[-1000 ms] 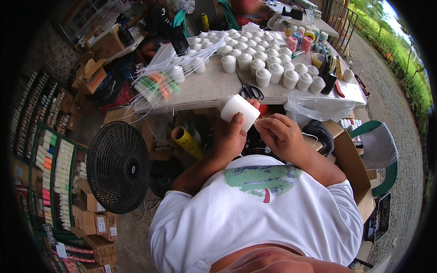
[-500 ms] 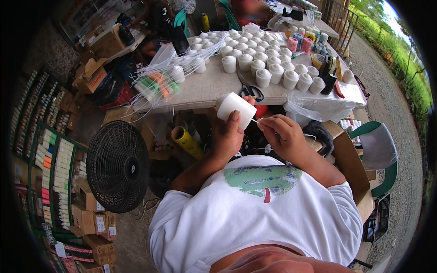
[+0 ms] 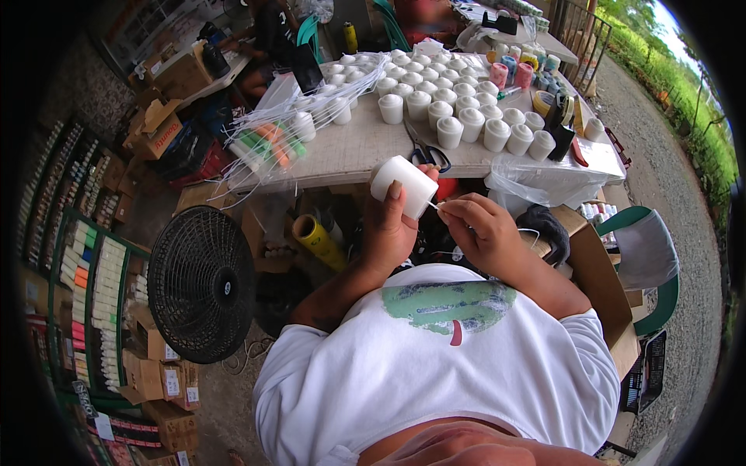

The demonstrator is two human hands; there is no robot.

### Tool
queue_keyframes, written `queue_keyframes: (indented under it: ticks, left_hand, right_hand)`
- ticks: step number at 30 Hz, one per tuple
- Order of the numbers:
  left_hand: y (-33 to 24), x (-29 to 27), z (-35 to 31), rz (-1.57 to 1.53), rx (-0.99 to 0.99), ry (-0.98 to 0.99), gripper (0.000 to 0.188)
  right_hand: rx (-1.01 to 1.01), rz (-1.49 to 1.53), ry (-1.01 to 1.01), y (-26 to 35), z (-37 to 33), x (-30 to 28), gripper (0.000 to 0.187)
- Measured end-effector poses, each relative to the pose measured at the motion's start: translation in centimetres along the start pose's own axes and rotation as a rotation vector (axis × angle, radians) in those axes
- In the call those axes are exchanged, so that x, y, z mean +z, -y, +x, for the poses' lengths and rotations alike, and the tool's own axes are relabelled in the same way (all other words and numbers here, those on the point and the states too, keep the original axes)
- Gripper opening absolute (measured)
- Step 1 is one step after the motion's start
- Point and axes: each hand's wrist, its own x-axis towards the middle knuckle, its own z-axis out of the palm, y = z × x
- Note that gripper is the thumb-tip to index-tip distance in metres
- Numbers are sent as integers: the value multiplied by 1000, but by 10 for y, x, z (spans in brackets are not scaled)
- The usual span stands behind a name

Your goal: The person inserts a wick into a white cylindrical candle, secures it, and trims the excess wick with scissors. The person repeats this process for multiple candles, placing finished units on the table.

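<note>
While the left hand grips a white pot, contents unclear, the right hand pinches string.

One left hand, one right hand; in their grip, one white tub and one thin white strand. Dozens more white tubs on the table, too crowded for an exact count. One pair of scissors, two pink pots, one roll of tape. One black fan, one yellow tube, three green chairs.
</note>
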Motion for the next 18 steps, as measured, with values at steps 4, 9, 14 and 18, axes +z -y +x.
queue_keyframes:
  ticks: [4, 9, 14, 18]
  left_hand:
    - [-8, -11, 14, -300, -216, -44, 70]
    - [-12, -24, 18, -502, -275, 22, 75]
    - [-16, -24, 17, -420, -255, -19, 73]
    - [-17, -21, 15, -376, -250, -37, 70]
  right_hand:
    - [-63, -20, 23, 7, 9, -6, 20]
    - [-263, -67, 20, 20, 29, -12, 24]
    - [-281, -97, 22, 26, 29, -8, 26]
    - [-243, -80, 36, 26, 27, -9, 25]
